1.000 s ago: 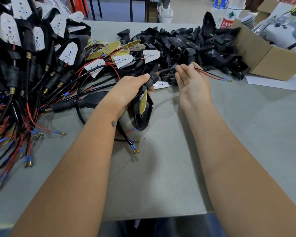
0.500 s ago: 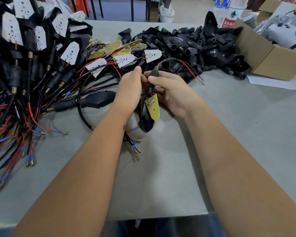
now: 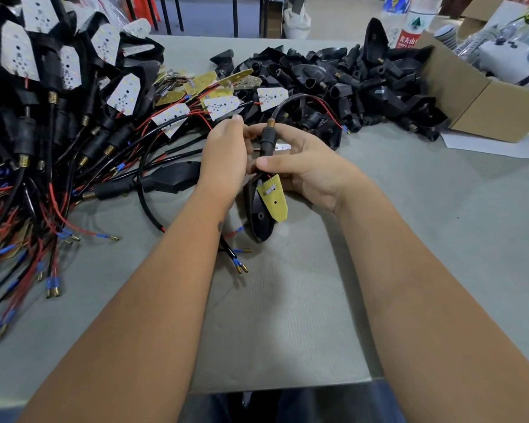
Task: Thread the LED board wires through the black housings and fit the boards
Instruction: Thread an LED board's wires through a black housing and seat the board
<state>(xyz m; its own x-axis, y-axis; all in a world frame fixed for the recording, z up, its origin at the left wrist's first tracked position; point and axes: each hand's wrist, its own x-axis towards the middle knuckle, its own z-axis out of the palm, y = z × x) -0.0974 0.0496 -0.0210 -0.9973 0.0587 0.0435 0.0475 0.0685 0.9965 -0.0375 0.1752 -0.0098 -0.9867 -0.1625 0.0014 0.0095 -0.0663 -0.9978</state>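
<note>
Bright even light, soft shadows, wide-angle edge distortion

Assembly workshop: heaped black housings (image 3: 342, 83), wired LED boards (image 3: 58, 96), cardboard box (image 3: 483, 108).

Both my forearms are bare up to the frame edge, no sleeves, gloves, watch or rings showing. My left hand (image 3: 223, 154) has a small dark mark just below its wrist. Dark blue trousers show lowest down.

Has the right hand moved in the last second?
Yes. The right hand came in toward the left hand, away from the cardboard box, and now grips the stem of the black housing.
</note>
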